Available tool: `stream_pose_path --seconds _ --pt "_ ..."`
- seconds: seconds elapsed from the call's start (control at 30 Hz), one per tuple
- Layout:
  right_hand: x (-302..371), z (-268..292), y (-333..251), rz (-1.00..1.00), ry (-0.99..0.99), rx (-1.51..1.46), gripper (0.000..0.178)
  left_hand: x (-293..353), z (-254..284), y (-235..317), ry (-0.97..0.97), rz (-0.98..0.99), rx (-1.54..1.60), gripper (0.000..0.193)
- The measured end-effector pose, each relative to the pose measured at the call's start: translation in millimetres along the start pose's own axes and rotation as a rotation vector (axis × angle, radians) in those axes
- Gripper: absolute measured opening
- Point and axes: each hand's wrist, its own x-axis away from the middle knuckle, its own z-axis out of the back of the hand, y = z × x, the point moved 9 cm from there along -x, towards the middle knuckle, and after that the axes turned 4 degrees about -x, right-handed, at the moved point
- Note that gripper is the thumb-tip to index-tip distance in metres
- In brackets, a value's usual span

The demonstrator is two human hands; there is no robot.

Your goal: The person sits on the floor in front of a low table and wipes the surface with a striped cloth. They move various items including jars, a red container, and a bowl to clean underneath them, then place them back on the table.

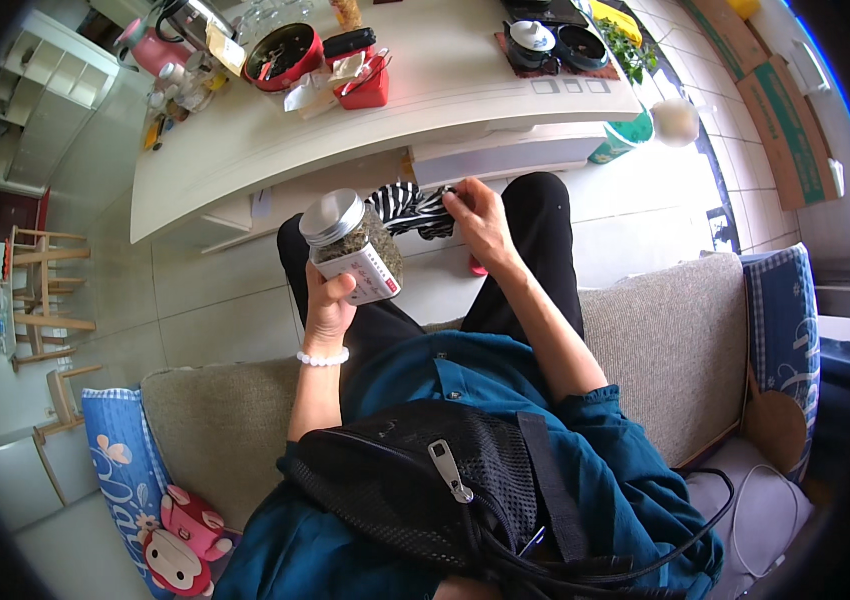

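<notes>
My left hand (332, 300) is closed around a clear jar (385, 245) of dried, leaf-like bits, with a silver screw lid (333, 217) on top and a white label on its side. The jar tilts a little over my lap. My right hand (485, 222) pinches a black-and-white striped cloth (407, 208) by its right end, above my knees. The cloth's left end reaches close to the jar's lid; whether the two touch I cannot tell.
Ahead stands a white table (245, 140) bearing a red round box (285, 57), a small red container (363, 88) and a tea set (535, 45). A green bin (617, 142) stands at its right end. I sit on a grey sofa (660, 325); a red plush toy (183, 550) lies at left.
</notes>
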Motion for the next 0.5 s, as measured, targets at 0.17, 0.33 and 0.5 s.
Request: stream_pose_path --seconds 0.17,0.33,0.5 --pt "11 -4 20 -0.181 -0.140 -0.210 0.015 -7 -10 -1 -0.023 -0.024 0.021 0.073" --pt "24 -24 12 -0.263 -0.501 -0.013 0.036 -11 -4 2 -0.010 -0.010 0.066 0.076" --pt "10 -17 8 -0.221 -0.375 -0.171 0.055 -15 -6 -3 -0.082 0.035 0.094 0.079"
